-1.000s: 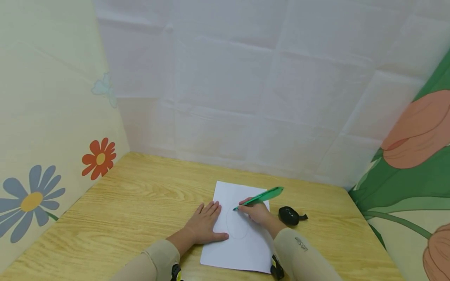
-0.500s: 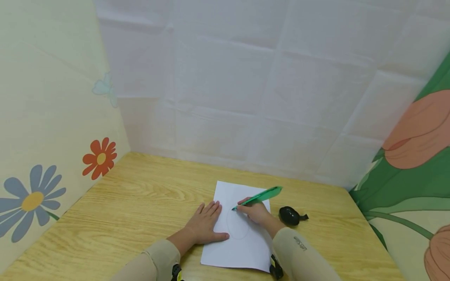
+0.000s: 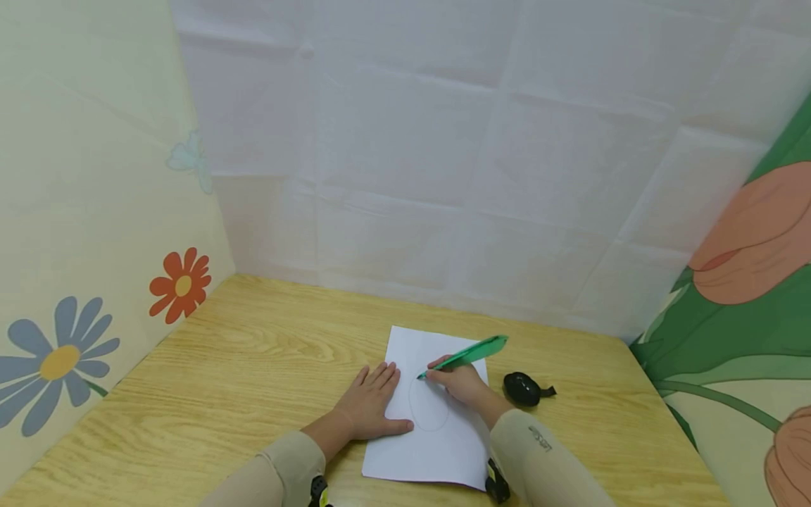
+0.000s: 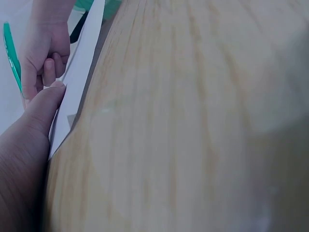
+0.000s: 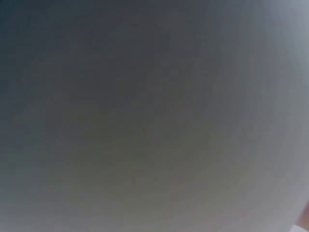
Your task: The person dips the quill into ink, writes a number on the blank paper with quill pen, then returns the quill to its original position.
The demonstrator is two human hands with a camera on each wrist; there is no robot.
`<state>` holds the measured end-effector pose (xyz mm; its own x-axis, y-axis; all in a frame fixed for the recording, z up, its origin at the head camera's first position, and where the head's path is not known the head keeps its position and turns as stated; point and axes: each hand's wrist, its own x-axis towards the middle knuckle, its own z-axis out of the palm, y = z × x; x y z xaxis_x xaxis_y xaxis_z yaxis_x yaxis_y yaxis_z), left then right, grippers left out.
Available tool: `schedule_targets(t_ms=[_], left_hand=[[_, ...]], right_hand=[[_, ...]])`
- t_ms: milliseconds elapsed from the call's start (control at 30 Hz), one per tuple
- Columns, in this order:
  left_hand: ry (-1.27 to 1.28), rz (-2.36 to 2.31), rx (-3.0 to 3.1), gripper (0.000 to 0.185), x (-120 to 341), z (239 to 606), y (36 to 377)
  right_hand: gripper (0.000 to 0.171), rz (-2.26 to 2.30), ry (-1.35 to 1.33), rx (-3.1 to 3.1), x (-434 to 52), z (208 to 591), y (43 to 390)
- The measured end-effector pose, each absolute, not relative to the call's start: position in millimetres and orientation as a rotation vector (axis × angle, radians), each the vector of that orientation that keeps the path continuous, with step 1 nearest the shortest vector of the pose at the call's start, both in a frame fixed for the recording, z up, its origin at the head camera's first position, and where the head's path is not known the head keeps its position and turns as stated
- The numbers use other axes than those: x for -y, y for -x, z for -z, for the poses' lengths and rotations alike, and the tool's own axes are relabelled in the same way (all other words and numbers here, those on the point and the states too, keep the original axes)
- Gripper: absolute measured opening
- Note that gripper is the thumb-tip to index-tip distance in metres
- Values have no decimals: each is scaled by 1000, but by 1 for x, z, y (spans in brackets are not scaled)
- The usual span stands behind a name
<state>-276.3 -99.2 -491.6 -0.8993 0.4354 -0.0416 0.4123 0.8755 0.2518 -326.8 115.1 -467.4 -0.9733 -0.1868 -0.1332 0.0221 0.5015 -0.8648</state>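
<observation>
Left hand [image 3: 370, 405] flat, right hand [image 3: 461, 384] curled.

1 paper sheet [image 3: 437, 429], 1 green pen [image 3: 472, 353], 1 black obj [image 3: 522, 389], 1 wood table [image 3: 253, 366], 2 hands: left hand [image 3: 370, 405], right hand [image 3: 461, 384].

Both arms wear long beige sleeves [image 3: 288, 458]; the right sleeve [image 3: 538, 451] bears small dark lettering. Black wrist-mounted devices [image 3: 497, 486] sit under each cuff.
</observation>
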Motion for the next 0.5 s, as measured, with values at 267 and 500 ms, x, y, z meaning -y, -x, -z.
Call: schedule_targets(t_ms=[267,500], left_hand=[[-667,-370,-2936,106,98,486,274],[-663,-359,-2937,105,99,487,275]], right_hand=[[21,1464,138,-2531,-114,469,328],[22,1458,149,-2535,-113,470,329]])
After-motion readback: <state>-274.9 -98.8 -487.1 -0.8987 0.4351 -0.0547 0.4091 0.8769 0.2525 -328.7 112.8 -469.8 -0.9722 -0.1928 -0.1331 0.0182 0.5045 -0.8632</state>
